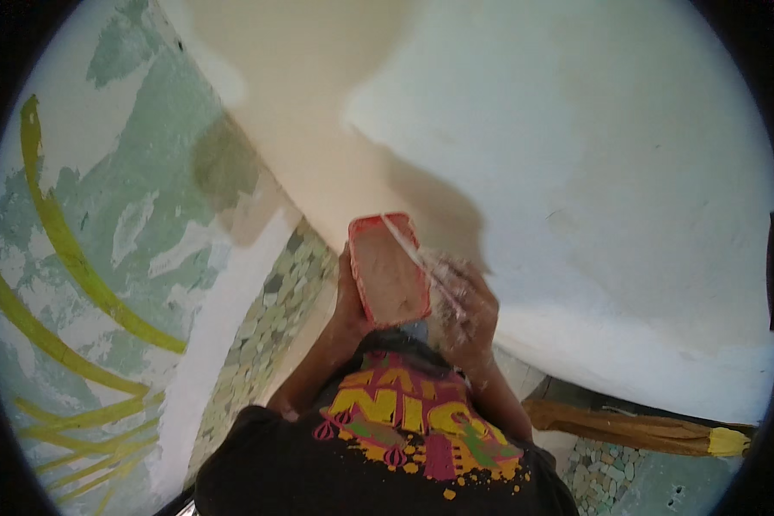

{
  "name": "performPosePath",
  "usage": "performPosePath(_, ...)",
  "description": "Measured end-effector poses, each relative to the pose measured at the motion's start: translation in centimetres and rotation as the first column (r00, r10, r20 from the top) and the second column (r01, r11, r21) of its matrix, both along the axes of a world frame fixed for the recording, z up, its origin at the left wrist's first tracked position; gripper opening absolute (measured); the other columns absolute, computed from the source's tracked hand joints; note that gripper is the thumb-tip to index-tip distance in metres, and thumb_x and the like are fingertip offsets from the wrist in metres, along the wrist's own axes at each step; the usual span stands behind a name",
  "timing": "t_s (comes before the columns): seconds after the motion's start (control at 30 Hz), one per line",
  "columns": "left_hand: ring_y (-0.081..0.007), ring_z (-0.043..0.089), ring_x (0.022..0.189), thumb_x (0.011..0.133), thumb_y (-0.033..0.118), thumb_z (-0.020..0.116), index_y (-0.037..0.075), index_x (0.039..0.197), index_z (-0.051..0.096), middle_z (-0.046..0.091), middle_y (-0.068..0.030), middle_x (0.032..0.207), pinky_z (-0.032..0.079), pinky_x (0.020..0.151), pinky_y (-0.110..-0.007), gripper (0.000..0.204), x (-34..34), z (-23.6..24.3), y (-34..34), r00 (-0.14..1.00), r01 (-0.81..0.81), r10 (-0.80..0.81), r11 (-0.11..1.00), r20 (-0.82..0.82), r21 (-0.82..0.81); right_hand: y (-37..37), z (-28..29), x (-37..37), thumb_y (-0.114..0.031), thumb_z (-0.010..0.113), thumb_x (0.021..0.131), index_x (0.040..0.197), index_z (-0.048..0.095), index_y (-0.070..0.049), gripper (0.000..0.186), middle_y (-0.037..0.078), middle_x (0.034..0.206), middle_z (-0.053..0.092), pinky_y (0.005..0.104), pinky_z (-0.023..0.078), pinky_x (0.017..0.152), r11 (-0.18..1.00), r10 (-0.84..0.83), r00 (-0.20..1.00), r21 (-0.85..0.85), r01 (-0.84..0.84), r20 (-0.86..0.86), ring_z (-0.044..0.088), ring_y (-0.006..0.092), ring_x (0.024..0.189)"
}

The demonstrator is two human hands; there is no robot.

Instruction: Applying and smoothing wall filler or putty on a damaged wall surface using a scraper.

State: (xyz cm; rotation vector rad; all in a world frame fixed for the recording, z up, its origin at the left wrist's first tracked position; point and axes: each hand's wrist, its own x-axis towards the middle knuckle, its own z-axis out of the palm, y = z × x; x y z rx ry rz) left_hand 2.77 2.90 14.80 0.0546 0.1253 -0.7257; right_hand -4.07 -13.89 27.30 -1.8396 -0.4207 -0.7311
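While the head view looks down, my left hand [349, 301] supports the red tub [358, 279] before my chest, close to the dark printed shirt [396, 430]. Left fingers: curled around the tub's near left side; how far they reach beneath is hidden. The mouth faces up, presumably so the pinkish paste [391, 275] stays level and in reach. Right hand [470, 314]: smeared with pale residue, fingers closed on a thin pale tool [403, 239] slanting across the tub's far right corner. Whether tool and rim touch, I cannot tell. Holding it over the tub probably lets drips fall back inside. Surroundings: a smooth pale wall [628, 172] ahead and right; a patchy green wall [163, 146] with yellow strokes at left.
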Motion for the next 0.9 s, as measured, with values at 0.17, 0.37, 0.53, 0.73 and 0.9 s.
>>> performPosePath(0.17, -0.0320, 0.059, 0.128, 0.099, 0.073, 0.035, 0.014, 0.151, 0.048, 0.060, -0.0104, 0.142, 0.047, 0.109, -0.055, 0.079, -0.9, -1.9, 0.0, 0.983, -0.107, 0.085, 0.985, 0.160, 0.136, -0.4, -1.6, -0.9, 0.003, 0.061, 0.089, 0.124, 0.068, 0.003, 0.036, 0.024, 0.124, 0.069, 0.0401, 0.052, 0.098, 0.997, 0.043, 0.984, 0.072, -0.030, -0.175, 0.067, 0.0389, 0.114)
performPosePath(0.37, -0.0307, 0.054, 0.133, 0.094, 0.075, 0.049, 0.018, 0.153, 0.045, 0.054, -0.0092, 0.149, 0.045, 0.109, -0.058, 0.082, -1.6, 1.3, -0.9, 0.979, -0.075, 0.039, 0.982, 0.202, 0.176, -2.2, 1.1, 0.0, 0.001, 0.064, 0.085, 0.124, 0.068, 0.002, 0.039, 0.023, 0.128, 0.067, 0.0434, 0.052, 0.099, 1.000, 0.021, 0.996, -0.007, -0.022, -0.087, 0.067, 0.0416, 0.116)
performPosePath(0.53, -0.0320, 0.060, 0.128, 0.097, 0.073, 0.036, 0.016, 0.150, 0.050, 0.060, -0.0104, 0.142, 0.047, 0.106, -0.060, 0.079, -0.4, 3.0, -0.8, 0.993, -0.043, 0.005, 0.949, 0.122, 0.313, -4.4, 9.1, 2.0, -0.008, 0.073, 0.075, 0.121, 0.071, -0.005, 0.046, 0.021, 0.134, 0.066, 0.0532, 0.050, 0.105, 0.821, 0.014, 0.901, -0.520, 0.237, 0.433, 0.064, 0.0411, 0.122)
performPosePath(0.73, -0.0323, 0.060, 0.127, 0.097, 0.071, 0.045, 0.020, 0.150, 0.049, 0.060, -0.0075, 0.143, 0.048, 0.105, -0.060, 0.074, 1.0, 2.2, -0.6, 0.987, 0.085, -0.105, 0.983, 0.118, 0.163, -3.8, 21.1, 6.6, -0.016, 0.070, 0.087, 0.123, 0.071, -0.010, 0.037, 0.016, 0.136, 0.065, 0.0535, 0.048, 0.110, 0.494, -0.023, 0.699, -0.600, 0.630, 0.715, 0.061, 0.0358, 0.128)
performPosePath(0.9, -0.0330, 0.057, 0.130, 0.097, 0.073, 0.037, 0.018, 0.152, 0.047, 0.058, -0.0086, 0.145, 0.046, 0.107, -0.061, 0.079, 1.0, 1.1, -0.9, 0.987, 0.073, -0.106, 0.964, 0.120, 0.254, -3.2, 21.5, 8.2, -0.015, 0.065, 0.088, 0.129, 0.069, -0.008, 0.042, 0.016, 0.140, 0.063, 0.0490, 0.045, 0.113, 0.240, -0.256, 0.626, -0.579, 0.779, 0.737, 0.057, 0.0327, 0.134)
